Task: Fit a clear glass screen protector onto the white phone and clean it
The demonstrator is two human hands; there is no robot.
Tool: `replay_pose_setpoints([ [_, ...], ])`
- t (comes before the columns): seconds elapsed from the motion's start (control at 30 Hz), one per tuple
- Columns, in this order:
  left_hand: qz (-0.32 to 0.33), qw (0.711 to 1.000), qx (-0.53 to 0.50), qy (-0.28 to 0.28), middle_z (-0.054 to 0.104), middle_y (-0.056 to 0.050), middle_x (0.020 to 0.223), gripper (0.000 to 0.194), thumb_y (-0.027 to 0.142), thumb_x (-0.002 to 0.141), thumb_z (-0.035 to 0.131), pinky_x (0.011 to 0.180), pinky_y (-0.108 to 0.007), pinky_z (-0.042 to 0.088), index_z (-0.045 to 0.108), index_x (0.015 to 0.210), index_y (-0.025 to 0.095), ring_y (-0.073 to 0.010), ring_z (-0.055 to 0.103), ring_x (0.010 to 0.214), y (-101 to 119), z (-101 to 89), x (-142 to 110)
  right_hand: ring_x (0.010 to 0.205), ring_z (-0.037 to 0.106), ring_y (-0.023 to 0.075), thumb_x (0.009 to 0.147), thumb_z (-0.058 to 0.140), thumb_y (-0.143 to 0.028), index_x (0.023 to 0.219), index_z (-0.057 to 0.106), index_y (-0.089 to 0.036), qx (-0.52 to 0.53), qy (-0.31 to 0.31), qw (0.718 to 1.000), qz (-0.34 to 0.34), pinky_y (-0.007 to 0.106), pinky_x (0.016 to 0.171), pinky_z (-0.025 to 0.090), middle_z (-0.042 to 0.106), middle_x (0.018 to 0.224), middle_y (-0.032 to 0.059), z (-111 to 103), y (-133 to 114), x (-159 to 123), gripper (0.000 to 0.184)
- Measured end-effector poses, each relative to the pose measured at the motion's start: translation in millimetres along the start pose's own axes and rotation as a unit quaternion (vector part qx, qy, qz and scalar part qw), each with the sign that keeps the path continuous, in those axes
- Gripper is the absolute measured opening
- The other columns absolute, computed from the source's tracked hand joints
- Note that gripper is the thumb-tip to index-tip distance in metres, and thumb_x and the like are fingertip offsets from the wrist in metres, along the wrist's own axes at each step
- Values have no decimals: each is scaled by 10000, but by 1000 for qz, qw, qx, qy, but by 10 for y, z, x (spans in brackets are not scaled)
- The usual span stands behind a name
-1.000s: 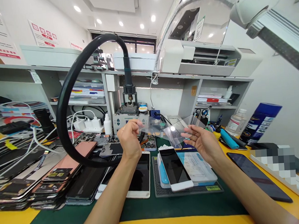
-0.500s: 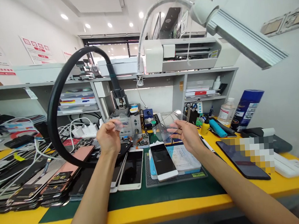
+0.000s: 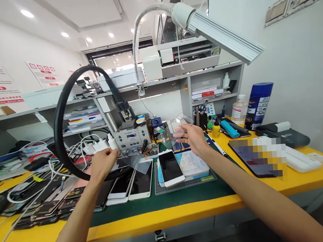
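My right hand [image 3: 193, 138] holds a clear glass screen protector [image 3: 173, 129] by its edges, raised above the green mat [image 3: 182, 200]. My left hand [image 3: 102, 165] pinches a thin clear film [image 3: 138, 165] low over the white-framed phones [image 3: 141, 180] left of centre. Below the right hand, a white phone [image 3: 170, 167] with a dark screen lies on a blue-and-white case on a grey ridged pad [image 3: 185, 183].
A black hose [image 3: 58, 127] loops up from a grey hot-air station [image 3: 129, 137]. Stacks of phone screens [image 3: 41, 208] and white cables fill the left side. A lamp [image 3: 222, 37] hangs overhead. Bottles, a blue can [image 3: 259, 104] and a dark tablet [image 3: 251, 159] sit at right.
The left hand has dropped down and to the left with the clear film, away from the glass. The right hand stayed raised with the glass. The view pulled back and swung right.
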State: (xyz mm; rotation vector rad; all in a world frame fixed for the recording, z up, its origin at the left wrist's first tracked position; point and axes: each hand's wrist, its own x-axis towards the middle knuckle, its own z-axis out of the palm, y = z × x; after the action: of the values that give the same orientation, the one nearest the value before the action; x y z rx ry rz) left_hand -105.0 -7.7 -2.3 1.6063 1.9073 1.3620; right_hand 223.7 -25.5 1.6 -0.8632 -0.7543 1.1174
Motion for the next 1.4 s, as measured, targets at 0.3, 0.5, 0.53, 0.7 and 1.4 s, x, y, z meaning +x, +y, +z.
replay_pose_setpoints([
  [0.3, 154, 948, 279, -2, 674, -222, 1130, 547, 479, 810, 517, 940, -451, 463, 631, 1164, 77, -367, 639, 1056, 346, 27, -133, 588, 728, 197, 906, 589, -166, 861, 617, -130, -17, -53, 998, 18, 261, 425, 569, 741, 807, 95, 28, -57, -94, 63],
  [0.5, 222, 941, 182, -177, 629, -149, 1307, 829, 721, 765, 596, 946, -416, 495, 486, 1364, 159, -326, 617, 1157, 993, 429, -610, 591, 728, 186, 916, 596, -215, 856, 623, -131, -43, -101, 993, 30, 254, 426, 565, 741, 839, 91, 37, 9, -100, 107],
  [0.53, 236, 930, 209, -189, 594, -176, 1351, 910, 741, 745, 602, 957, -436, 486, 442, 1405, 135, -350, 594, 1190, 1059, 514, -671, 588, 726, 183, 917, 593, -213, 856, 621, -130, -44, -100, 993, 34, 248, 422, 558, 740, 837, 89, 41, 16, -98, 107],
  [0.7, 276, 899, 267, -209, 535, -255, 1374, 975, 676, 764, 605, 950, -464, 473, 348, 1465, 50, -410, 522, 1262, 1231, 834, -768, 571, 716, 173, 923, 575, -190, 844, 610, -134, -41, -95, 993, 47, 236, 417, 539, 733, 804, 77, 68, -1, -97, 103],
  [1.4, 8, 872, -429, -236, 667, -154, 1243, 504, 421, 791, 744, 821, -346, 542, 587, 1185, 149, -216, 674, 954, 548, 762, -124, 1022, 646, 346, 836, 483, -762, 1433, 450, -185, -606, -190, 768, -78, 403, 768, 485, 656, 1198, 175, -1, 138, -243, 830],
])
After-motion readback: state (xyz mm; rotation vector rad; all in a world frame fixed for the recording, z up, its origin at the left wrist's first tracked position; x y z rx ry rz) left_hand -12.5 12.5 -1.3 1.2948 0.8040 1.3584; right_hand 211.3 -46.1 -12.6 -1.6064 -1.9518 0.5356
